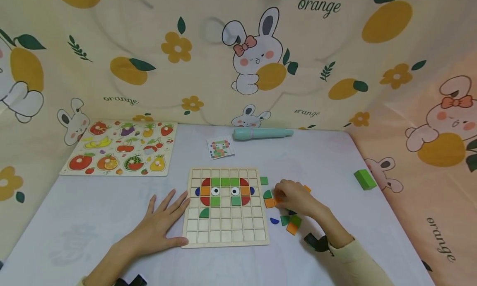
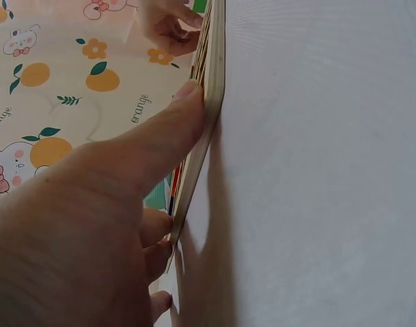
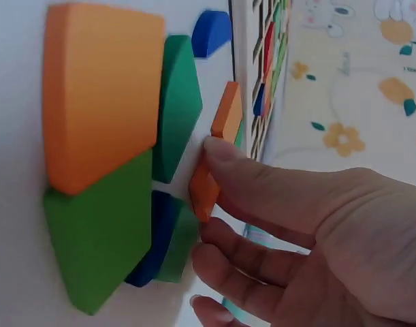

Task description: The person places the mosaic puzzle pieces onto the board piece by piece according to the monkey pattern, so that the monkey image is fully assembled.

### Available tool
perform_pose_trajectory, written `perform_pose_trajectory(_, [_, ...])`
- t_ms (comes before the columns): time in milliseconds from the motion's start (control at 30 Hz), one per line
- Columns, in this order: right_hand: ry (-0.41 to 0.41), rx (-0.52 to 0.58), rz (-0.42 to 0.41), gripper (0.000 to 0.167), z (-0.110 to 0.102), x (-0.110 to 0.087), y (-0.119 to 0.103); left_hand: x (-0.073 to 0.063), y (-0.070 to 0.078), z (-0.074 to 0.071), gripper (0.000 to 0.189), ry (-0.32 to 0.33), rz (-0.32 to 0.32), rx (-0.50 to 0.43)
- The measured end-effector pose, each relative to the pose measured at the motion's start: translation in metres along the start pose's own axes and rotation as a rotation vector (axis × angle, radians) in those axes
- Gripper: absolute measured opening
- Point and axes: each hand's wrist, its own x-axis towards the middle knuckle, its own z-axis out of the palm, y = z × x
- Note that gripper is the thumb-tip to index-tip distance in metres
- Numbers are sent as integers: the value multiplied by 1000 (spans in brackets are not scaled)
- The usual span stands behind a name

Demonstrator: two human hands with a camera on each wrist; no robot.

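Note:
A square wooden grid board lies in the middle of the table, with red, green, orange and blue pieces and two eye tiles set in its upper cells. My left hand rests at the board's left edge, fingers spread and straight; the left wrist view has the thumb against the board's side. Right of the board, my right hand pinches an orange tile between thumb and fingers, low over the table. Around it lie loose pieces: a blue half-round, a green quarter-round and an orange square.
Behind the board lie a small pattern card and a mint-green pen-like stick. A fruit puzzle board sits at the back left, and a green block near the right edge. A printed cloth hangs behind the table.

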Motion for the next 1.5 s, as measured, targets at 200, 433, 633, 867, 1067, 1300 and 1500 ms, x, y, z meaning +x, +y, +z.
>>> perform_pose_trajectory(200, [12,35,-52,19,-4,4,-4,1,1,-1,103,7,7,2])
perform_pose_trajectory(433, [56,249,-199,11,2,31,-51,0,0,-1,103,19,18,7])
perform_pose_trajectory(633, [-3,382,-326,15,28,52,-93,0,-1,-1,103,20,17,2])
perform_pose_trajectory(867, [-31,366,-346,12,51,61,-120,0,0,-1,103,11,7,-6])
perform_pose_trajectory(1067, [11,229,-349,9,61,61,-129,0,0,0,103,10,11,-12])
perform_pose_trajectory(1300, [99,-51,-385,13,61,57,-131,0,-1,1,103,9,10,-12])
perform_pose_trajectory(1500, [105,-98,-392,10,62,57,-132,0,-1,2,103,10,10,-11])
